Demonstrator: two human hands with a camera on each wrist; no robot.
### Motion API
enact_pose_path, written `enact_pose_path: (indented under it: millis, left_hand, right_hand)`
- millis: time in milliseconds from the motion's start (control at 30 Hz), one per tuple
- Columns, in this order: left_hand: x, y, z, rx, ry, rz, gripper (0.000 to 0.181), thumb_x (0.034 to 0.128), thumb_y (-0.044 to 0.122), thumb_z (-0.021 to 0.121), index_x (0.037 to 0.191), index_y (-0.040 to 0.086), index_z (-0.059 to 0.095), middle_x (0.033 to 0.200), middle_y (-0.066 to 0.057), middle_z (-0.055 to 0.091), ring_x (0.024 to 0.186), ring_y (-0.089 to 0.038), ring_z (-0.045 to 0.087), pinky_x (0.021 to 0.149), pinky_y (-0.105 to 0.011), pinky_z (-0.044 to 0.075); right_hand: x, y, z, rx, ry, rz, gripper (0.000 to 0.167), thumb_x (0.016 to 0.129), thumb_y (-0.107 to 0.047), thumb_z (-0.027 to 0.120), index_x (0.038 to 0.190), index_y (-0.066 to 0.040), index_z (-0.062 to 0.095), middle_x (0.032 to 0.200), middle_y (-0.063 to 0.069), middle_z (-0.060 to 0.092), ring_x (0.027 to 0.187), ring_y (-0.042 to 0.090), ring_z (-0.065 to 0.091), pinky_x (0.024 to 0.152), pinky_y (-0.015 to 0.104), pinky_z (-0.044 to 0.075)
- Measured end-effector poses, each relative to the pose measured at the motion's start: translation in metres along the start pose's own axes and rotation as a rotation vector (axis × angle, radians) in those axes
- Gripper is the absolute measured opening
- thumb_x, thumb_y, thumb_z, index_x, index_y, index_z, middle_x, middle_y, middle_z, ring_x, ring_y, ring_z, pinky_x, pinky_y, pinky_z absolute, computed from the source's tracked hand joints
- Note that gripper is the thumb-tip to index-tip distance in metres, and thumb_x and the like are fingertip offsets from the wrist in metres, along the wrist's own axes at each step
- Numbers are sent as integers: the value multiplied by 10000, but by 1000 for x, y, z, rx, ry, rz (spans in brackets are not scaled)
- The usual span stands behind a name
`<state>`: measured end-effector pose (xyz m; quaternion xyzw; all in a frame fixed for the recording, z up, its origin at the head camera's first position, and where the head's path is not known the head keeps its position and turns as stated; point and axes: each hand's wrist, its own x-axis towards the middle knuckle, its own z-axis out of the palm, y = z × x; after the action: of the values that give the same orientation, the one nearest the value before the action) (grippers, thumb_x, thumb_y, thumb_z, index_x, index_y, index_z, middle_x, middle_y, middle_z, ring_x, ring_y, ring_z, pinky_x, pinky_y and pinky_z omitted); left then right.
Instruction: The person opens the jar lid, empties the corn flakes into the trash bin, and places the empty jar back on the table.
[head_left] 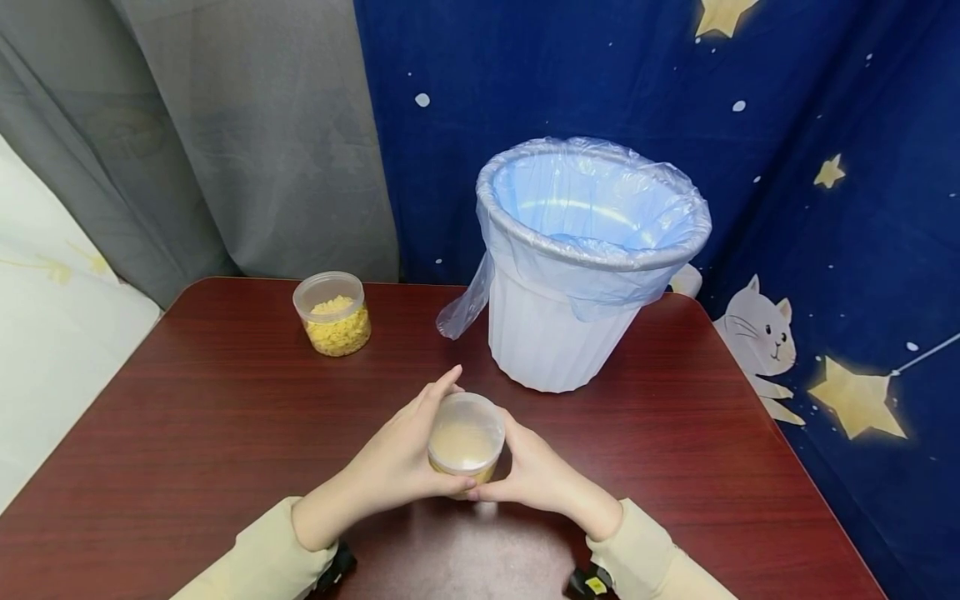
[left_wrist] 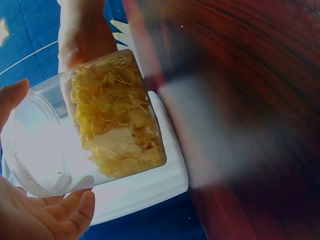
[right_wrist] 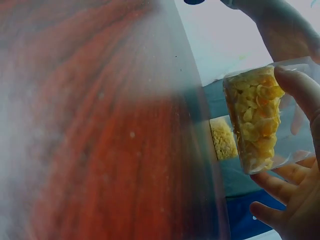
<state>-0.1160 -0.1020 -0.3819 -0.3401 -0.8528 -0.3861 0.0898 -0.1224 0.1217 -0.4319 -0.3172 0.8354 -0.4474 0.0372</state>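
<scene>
A clear plastic jar [head_left: 467,433] is held between my two hands near the middle of the table. Its top looks frosted and covered, and yellow flakes [left_wrist: 112,115] fill its lower part. My left hand [head_left: 401,450] grips the jar's left side, thumb at the front. On the opposite side my right hand [head_left: 543,467] holds it with thumb and fingers. The wrist views show the jar's base raised a little above the tabletop. A second clear jar [head_left: 333,321] with crumbly yellow bits stands farther back on the left, apart from both hands.
A white bin [head_left: 558,342] lined with a bluish plastic bag stands at the back right of the reddish-brown table [head_left: 225,433]. Part of the bag hangs down its left side. Grey and blue star-patterned curtains [head_left: 450,167] hang behind the table.
</scene>
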Motion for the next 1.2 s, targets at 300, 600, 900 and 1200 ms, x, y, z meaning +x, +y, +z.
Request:
enact_pose_path:
  millis: [300,600,900,1200]
  left_hand:
    - [0,-3,4,17,-16,2,1214,586,379,893,1529,186,153,1302,-18,511,1134,-144,503,915,-410,446]
    - [-2,-5,6,21,-34,-16,1184,593,368,890,1525,193,180,1306,-5,506,1135,-142,502,916,-403,449]
    - [-1,-5,5,72,-82,-4,1121,628,376,871,1515,178,215,1315,-41,494,1127,-177,526,911,-433,448]
    - [2,-4,1,129,-149,-5,1107,645,429,854,1515,187,213,1314,-34,487,1070,-193,552,888,-420,465]
  right_hand:
    - [-1,5,3,16,9,6,949,685,-356,858,1450,-255,306,1336,-90,490,1171,99,498,988,375,398]
    - [-1,10,7,12,12,30,955,677,-339,863,1450,-231,312,1327,-77,499,1161,98,503,987,382,398]
    - [-1,13,9,45,-10,59,944,674,-338,864,1436,-248,315,1302,-89,504,1144,97,507,979,383,398]
    - [-1,16,12,64,-11,78,922,669,-343,869,1416,-267,333,1267,-91,526,1111,97,527,955,368,416]
